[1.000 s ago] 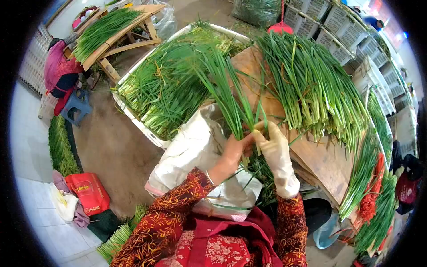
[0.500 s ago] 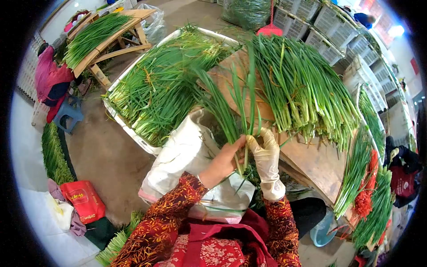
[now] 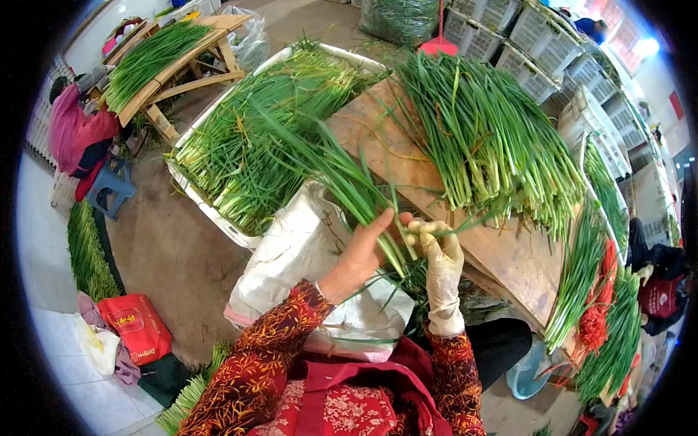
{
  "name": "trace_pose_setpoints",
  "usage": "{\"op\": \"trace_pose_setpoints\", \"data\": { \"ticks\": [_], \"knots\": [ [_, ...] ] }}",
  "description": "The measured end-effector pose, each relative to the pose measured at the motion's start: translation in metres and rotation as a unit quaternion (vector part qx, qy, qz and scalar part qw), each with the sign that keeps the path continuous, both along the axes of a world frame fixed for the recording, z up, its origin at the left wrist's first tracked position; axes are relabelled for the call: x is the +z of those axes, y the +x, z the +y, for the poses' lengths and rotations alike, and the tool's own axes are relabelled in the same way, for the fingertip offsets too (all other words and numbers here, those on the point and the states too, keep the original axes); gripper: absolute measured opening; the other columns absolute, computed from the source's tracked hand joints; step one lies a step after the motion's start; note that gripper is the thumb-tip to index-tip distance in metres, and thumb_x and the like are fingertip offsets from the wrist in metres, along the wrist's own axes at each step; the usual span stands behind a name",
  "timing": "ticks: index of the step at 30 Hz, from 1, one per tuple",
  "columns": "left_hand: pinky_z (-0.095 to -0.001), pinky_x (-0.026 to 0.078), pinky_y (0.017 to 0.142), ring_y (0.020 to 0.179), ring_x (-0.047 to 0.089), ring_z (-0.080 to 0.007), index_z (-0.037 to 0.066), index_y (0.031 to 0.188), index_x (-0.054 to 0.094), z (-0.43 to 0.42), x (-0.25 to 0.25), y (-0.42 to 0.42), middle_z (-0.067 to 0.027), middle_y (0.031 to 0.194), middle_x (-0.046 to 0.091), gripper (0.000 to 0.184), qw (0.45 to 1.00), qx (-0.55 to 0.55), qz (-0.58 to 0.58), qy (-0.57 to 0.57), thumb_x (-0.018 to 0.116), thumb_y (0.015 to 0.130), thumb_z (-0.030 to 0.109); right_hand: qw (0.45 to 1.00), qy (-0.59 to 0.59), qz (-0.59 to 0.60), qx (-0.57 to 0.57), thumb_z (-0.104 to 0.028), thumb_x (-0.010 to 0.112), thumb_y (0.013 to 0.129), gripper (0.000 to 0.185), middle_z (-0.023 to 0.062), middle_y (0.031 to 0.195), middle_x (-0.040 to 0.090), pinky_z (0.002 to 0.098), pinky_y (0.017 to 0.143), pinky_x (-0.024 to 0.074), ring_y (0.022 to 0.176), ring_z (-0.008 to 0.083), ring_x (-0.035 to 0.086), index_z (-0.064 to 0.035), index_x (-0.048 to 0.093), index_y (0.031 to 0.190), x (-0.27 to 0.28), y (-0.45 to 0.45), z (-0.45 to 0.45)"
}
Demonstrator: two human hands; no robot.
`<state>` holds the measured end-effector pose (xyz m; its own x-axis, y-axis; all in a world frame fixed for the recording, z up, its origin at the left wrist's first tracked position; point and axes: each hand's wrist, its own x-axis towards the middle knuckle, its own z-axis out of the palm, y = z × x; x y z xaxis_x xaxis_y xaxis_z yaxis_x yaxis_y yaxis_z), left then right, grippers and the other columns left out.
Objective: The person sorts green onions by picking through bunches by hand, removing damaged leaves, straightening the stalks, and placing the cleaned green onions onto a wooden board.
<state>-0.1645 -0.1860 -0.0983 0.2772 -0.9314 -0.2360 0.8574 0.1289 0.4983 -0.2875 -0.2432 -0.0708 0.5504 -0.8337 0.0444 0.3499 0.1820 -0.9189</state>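
Observation:
Bare and closed, my left hand grips a small bunch of garlic chives, leaves pointing up and left, pale stem ends below the fingers. Beside it my right hand, in a pale glove, pinches a green chive leaf that trails to the right. Fingertips of both hands nearly meet around the stems. Under the left forearm lies a white sack over my lap. A large heap of chives rests on the wooden board to the right.
A white crate full of loose chives stands ahead left. Tied chives and red ties lie at right. Another person sits by a blue stool and a wooden bench. Plastic crates stack at back right.
The bunch in my left hand has tipped further left. My right hand has drawn slightly away, its fingers now pinched, with a leaf swung from upright toward the right.

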Motion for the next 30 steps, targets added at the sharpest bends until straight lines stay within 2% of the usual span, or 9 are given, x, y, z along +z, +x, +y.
{"op": "trace_pose_setpoints", "data": {
  "ticks": [5,7,8,9,11,13,19,23,30],
  "knots": [
    [-0.0351,0.049,0.083,0.087,0.059,-0.0197,0.004,0.088,0.056,0.001,0.015,0.082,-0.0118,0.100,0.060,0.034,0.961,0.228,-0.158,0.019,0.052,0.086,0.039,0.977,0.004,0.076,0.198,-0.010,0.054,0.085,0.013,0.0098,0.094,0.060,0.0278,0.075,0.0465,0.078,0.0154,0.058,-0.0022,0.057,0.096,-0.012,-0.053,0.004],
    [-0.0357,0.052,0.077,0.080,0.059,-0.0171,0.006,0.090,0.054,0.006,0.028,0.117,-0.0069,0.088,0.059,0.031,0.918,0.346,-0.188,-0.051,0.051,0.087,0.037,0.833,-0.207,0.388,0.336,-0.019,0.058,0.083,0.022,0.0096,0.096,0.061,0.0307,0.075,0.0472,0.080,0.0201,0.060,-0.0060,0.057,0.101,-0.028,-0.076,0.001],
    [-0.0330,0.052,0.072,0.070,0.055,-0.0120,0.006,0.099,0.050,0.004,0.030,0.128,-0.0010,0.080,0.055,0.031,0.910,0.366,-0.164,-0.106,0.051,0.087,0.035,0.699,-0.464,0.444,0.314,-0.023,0.059,0.080,0.027,0.0104,0.098,0.060,0.0342,0.077,0.0468,0.084,0.0267,0.060,-0.0088,0.057,0.103,-0.031,-0.081,-0.002],
    [-0.0330,0.052,0.072,0.070,0.055,-0.0120,0.006,0.099,0.050,0.002,0.033,0.126,-0.0010,0.080,0.055,0.031,0.911,0.364,-0.163,-0.108,0.051,0.087,0.035,0.660,-0.469,0.529,0.253,-0.025,0.059,0.079,0.031,0.0117,0.096,0.061,0.0360,0.075,0.0474,0.087,0.0300,0.059,-0.0096,0.056,0.105,-0.022,-0.079,-0.006],
    [-0.0298,0.050,0.065,0.062,0.049,-0.0082,0.007,0.108,0.044,0.001,0.036,0.112,0.0025,0.075,0.050,0.034,0.947,0.256,-0.122,-0.150,0.052,0.087,0.032,0.753,-0.451,0.468,0.107,-0.026,0.060,0.078,0.031,0.0085,0.085,0.061,0.0354,0.066,0.0489,0.078,0.0280,0.061,-0.0106,0.055,0.104,0.014,-0.051,-0.025],
    [-0.0279,0.045,0.059,0.058,0.045,-0.0064,0.006,0.114,0.042,-0.010,0.019,0.089,0.0027,0.075,0.051,0.040,0.975,0.148,-0.043,-0.159,0.059,0.084,0.026,0.697,-0.514,0.500,-0.021,-0.029,0.062,0.077,0.027,0.0073,0.073,0.060,0.0346,0.055,0.0482,0.064,0.0256,0.061,-0.0107,0.056,0.095,0.031,-0.021,-0.046],
    [-0.0248,0.040,0.053,0.057,0.042,-0.0064,0.009,0.103,0.051,-0.016,0.009,0.014,0.0002,0.084,0.055,0.027,1.000,0.026,0.016,0.003,0.062,0.082,0.021,0.496,-0.536,0.682,-0.052,-0.024,0.065,0.073,0.024,0.0112,0.074,0.058,0.0374,0.056,0.0452,0.063,0.0284,0.059,-0.0102,0.057,0.090,0.005,0.010,-0.087],
    [-0.0242,0.041,0.052,0.058,0.043,-0.0060,0.010,0.103,0.052,-0.021,0.003,0.004,-0.0003,0.089,0.054,0.025,1.000,-0.013,0.009,0.010,0.061,0.083,0.020,0.591,-0.525,0.605,-0.097,-0.022,0.064,0.074,0.024,0.0122,0.075,0.059,0.0378,0.055,0.0453,0.065,0.0280,0.060,-0.0109,0.054,0.094,0.017,0.002,-0.077],
    [-0.0243,0.041,0.053,0.056,0.042,-0.0054,0.011,0.102,0.052,-0.022,0.003,0.001,-0.0005,0.093,0.055,0.023,0.999,-0.010,-0.023,0.032,0.061,0.083,0.017,0.545,-0.525,0.647,-0.089,-0.022,0.064,0.075,0.026,0.0107,0.073,0.061,0.0381,0.054,0.0459,0.061,0.0290,0.060,-0.0091,0.053,0.094,0.003,0.005,-0.091]
  ]
}}
